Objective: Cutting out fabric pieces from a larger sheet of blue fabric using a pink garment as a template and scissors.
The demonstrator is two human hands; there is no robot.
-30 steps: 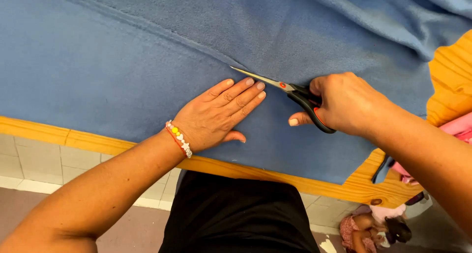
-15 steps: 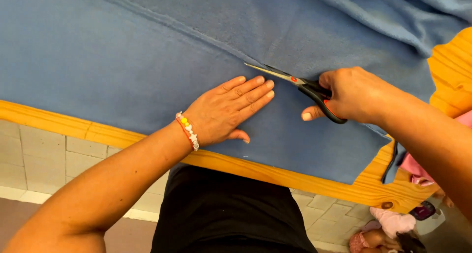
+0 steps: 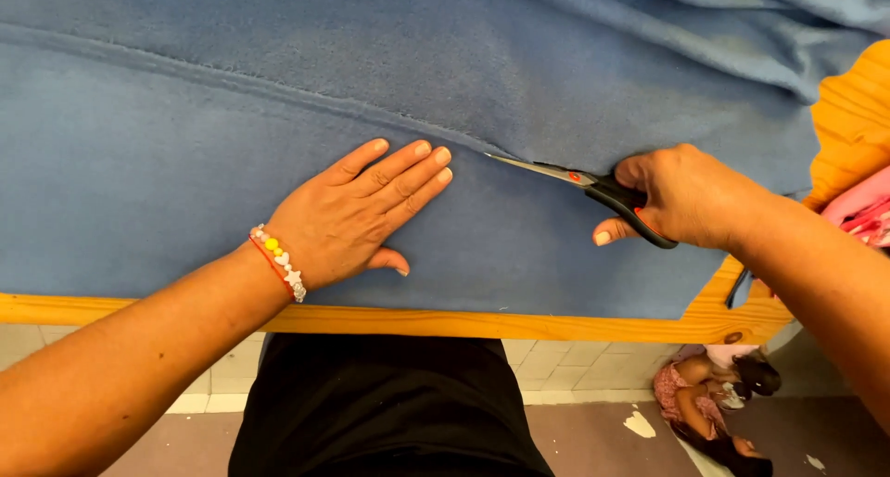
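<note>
Scissors [image 3: 593,188] gripped by right hand [image 3: 686,197], cutting fabric [image 3: 185,134].

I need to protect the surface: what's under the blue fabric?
A yellow wooden table shows along the blue fleece fabric's near edge and right side; whatever else lies beneath is covered.

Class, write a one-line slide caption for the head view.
Left hand pressed flat on blue fleece fabric while right hand cuts it with scissors.

The scissors [image 3: 593,188] have handles hidden inside the right hand [image 3: 691,197]. The blue cloth [image 3: 185,115] runs off the top and left edges. Both arms get cut off at the edges.
</note>
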